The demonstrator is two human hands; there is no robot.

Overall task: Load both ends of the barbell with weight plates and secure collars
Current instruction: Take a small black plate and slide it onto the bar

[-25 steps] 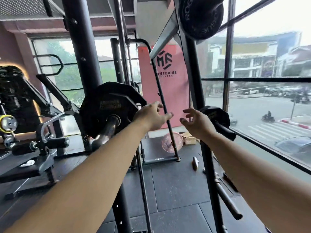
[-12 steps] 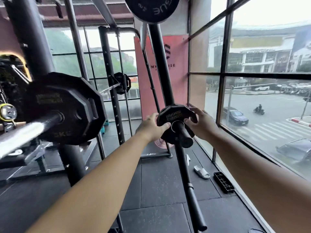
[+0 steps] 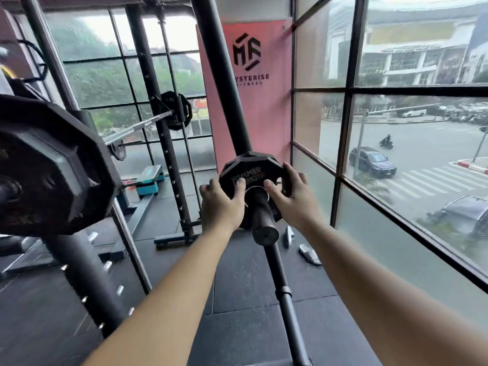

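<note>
A small black weight plate (image 3: 248, 169) with orange lettering sits on a dark storage peg (image 3: 262, 220) of a slanted rack post. My left hand (image 3: 220, 204) grips the plate's left edge, thumb near the hub. My right hand (image 3: 293, 196) grips its right edge. At the left, close to me and blurred, a larger black plate (image 3: 52, 167) sits on the near end of the barbell (image 3: 137, 128). A second black plate (image 3: 175, 109) is on the bar's far end. No collar is visible.
The slanted black post (image 3: 224, 83) runs from top centre down to the floor. A rack upright (image 3: 161, 120) stands behind. Large windows (image 3: 396, 154) close off the right. A teal step (image 3: 149, 178) and sandals (image 3: 310, 253) lie on the black mat floor.
My view swung right, away from the loaded bar end. Both hands reached the small plate on the peg and closed on its edges, and the plate now looks nearer to me.
</note>
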